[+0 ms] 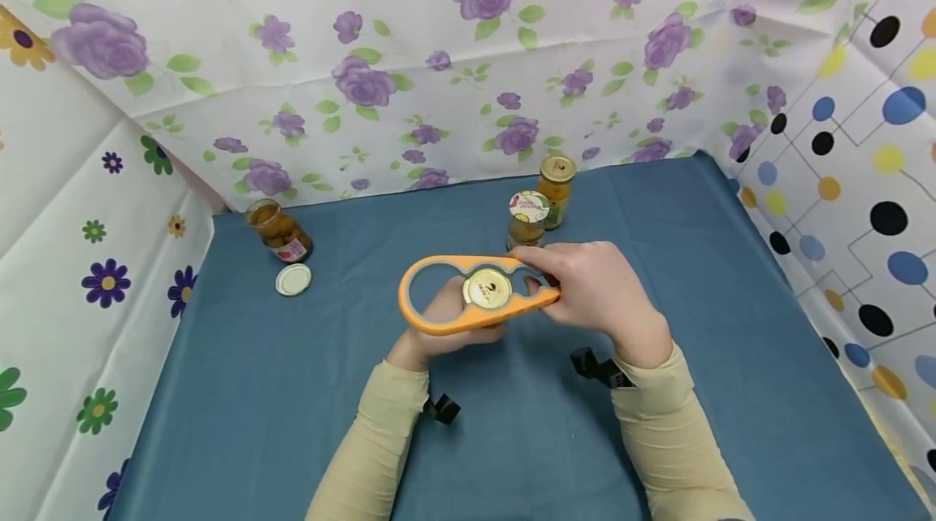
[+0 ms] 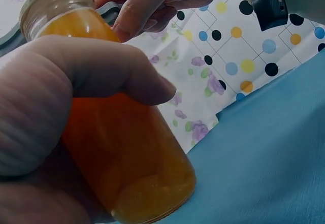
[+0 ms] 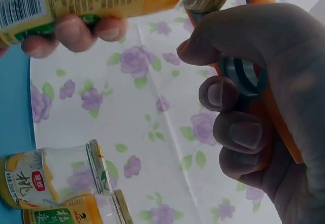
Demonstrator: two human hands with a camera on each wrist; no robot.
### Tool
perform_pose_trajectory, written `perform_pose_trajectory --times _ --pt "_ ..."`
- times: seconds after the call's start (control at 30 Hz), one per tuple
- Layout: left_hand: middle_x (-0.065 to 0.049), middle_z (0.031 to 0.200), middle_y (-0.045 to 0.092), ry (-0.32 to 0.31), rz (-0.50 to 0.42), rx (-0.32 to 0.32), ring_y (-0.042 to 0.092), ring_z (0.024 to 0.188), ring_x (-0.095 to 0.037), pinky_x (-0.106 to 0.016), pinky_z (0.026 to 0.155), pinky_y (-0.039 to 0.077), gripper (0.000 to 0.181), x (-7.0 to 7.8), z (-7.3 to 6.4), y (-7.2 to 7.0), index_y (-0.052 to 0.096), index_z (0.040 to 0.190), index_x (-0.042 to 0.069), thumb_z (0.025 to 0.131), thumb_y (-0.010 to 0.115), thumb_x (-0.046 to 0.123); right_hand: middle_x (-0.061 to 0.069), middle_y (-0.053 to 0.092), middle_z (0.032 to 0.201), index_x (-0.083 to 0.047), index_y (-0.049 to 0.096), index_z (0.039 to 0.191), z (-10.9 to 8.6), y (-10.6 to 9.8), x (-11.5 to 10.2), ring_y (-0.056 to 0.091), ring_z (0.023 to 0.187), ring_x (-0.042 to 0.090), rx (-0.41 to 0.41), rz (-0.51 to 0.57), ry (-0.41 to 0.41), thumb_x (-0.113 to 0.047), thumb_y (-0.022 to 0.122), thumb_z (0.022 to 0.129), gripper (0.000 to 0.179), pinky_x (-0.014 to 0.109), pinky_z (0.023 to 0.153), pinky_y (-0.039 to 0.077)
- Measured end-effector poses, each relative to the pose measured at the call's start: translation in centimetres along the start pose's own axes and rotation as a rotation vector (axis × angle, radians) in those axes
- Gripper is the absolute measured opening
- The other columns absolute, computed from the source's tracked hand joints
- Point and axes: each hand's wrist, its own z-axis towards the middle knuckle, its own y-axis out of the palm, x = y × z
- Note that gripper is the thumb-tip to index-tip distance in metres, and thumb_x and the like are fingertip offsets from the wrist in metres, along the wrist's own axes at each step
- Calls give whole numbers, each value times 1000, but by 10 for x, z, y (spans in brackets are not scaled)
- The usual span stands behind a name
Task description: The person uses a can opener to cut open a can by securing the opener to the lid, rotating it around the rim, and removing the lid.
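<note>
My left hand [image 1: 430,344] grips a glass jar [image 2: 137,158] of orange contents, its thumb across the side in the left wrist view. The jar's gold lid [image 1: 487,288] shows in the middle opening of an orange and grey jar opener [image 1: 512,310]. Around the narrow right end of that opener, my right hand [image 1: 600,285] has its fingers curled. In the right wrist view, the held jar's label with a barcode [image 3: 21,6] faces the camera, and the opener [image 3: 277,117] lies within the right hand.
Two lidded jars stand together at the back: one with a patterned white lid [image 1: 529,206], one with a gold lid [image 1: 558,169]. Far left is an uncovered jar [image 1: 281,232] of brownish contents, a white lid [image 1: 293,280] lying before it. Flowered cloth [image 1: 366,86] hangs behind the blue-covered table [image 1: 292,407].
</note>
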Motion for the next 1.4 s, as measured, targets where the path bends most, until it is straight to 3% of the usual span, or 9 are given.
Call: perform_pose_trajectory --times 0.1,0.2,0.43,0.67,0.83,1.1,1.4 --pt "-21 143 62 -8 -13 -31 59 132 -34 -42 115 46 63 0 -1 0 49 155 -6 101 72 16 -4 64 70 -13 79 117 0 -1 1 46 52 8 1 10 -8 -6 78 86 31 28 47 38" --pt "-21 148 59 -11 -29 -49 57 136 -29 -41 117 44 70 0 -1 1 46 157 -5 103 73 31 -4 63 71 -13 78 111 -1 -3 2 46 53 8 6 17 -15 -4 77 84 29 28 48 39" --pt "-20 138 64 -26 -53 -16 62 126 -23 -43 113 48 63 1 -2 4 51 151 -6 95 77 7 -10 60 72 -16 76 106 -3 -4 2 46 55 5 0 39 -19 -2 76 82 29 27 50 40" --pt "-16 133 68 -103 61 -26 64 122 -24 -38 109 50 59 4 -3 6 56 147 -6 95 78 13 -11 60 72 -16 77 107 -4 -5 3 45 55 3 4 71 -37 -1 75 82 30 27 49 40" --pt "-12 127 71 -131 51 -5 67 116 -23 -38 106 53 60 4 -2 7 58 146 -3 91 80 8 -11 60 71 -15 77 108 -3 -7 3 45 55 3 9 76 -45 -1 74 83 29 27 49 40" --pt "-1 108 76 -133 99 17 69 95 -18 -39 92 55 58 5 -3 6 63 141 -1 88 85 11 -11 60 71 -16 77 107 -3 -8 4 45 55 3 10 75 -50 0 73 81 30 27 49 40" --pt "-2 104 75 -141 85 1 67 91 -19 -39 88 53 56 4 -2 5 64 138 -2 87 86 8 -11 62 72 -15 78 110 -4 -8 5 47 55 3 16 75 -53 -2 79 81 32 27 49 42"
